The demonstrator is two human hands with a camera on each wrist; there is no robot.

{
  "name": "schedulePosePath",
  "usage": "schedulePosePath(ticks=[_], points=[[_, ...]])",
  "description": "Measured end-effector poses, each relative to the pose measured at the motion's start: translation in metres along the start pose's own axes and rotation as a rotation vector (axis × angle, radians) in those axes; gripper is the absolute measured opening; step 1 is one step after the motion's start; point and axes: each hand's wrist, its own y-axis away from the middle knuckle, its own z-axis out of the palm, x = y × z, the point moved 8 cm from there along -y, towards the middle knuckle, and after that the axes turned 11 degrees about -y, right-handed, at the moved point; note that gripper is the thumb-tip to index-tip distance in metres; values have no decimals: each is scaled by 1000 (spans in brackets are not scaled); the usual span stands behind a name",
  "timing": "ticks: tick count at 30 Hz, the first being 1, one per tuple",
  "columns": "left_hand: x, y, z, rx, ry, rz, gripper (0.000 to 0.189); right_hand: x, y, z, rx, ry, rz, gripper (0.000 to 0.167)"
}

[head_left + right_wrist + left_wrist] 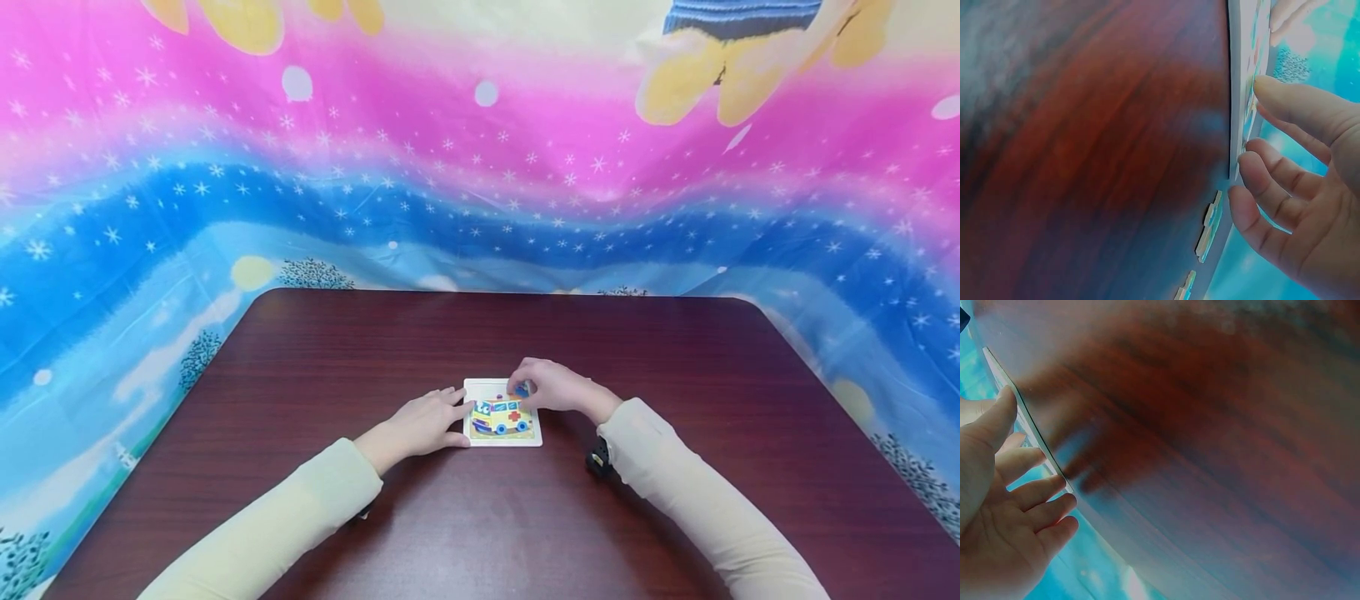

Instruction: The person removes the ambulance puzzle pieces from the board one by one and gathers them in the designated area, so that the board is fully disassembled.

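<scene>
A square jigsaw puzzle board (504,443) with a pale frame lies on the table, showing a yellow ambulance with a red cross and blue wheels. My left hand (422,422) rests along its left edge, thumb at the near corner and fingers loosely extended; the left wrist view shows this hand (1016,506) against the board's thin side. Over the board's far right corner, my right hand (553,387) pinches a small blue puzzle piece (520,389) between thumb and finger, mostly covered. In the right wrist view, the right hand's (1297,169) other fingers curl loosely beside the board.
Beyond the board's end, the right wrist view shows a loose puzzle piece (1210,228) on the table and part of another piece (1185,286). The dark brown table (480,517) has rounded far corners. A colourful cloth (450,192) hangs around its back and sides.
</scene>
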Motion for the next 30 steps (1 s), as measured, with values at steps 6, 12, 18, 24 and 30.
schedulePosePath(ticks=[6, 12, 18, 24, 30], points=[[0, 0, 0, 3, -2, 5, 60, -2, 0, 1, 3, 33, -15, 21], [0, 0, -1, 1, -1, 5, 60, -3, -1, 0, 7, 40, -20, 19], [0, 0, 0, -2, 0, -2, 60, -2, -2, 1, 9, 28, -8, 17], [1, 0, 0, 0, 1, -1, 60, -1, -2, 1, 9, 15, -17, 17], [1, 0, 0, 4, 3, 1, 60, 0, -2, 2, 5, -1, 14, 18]])
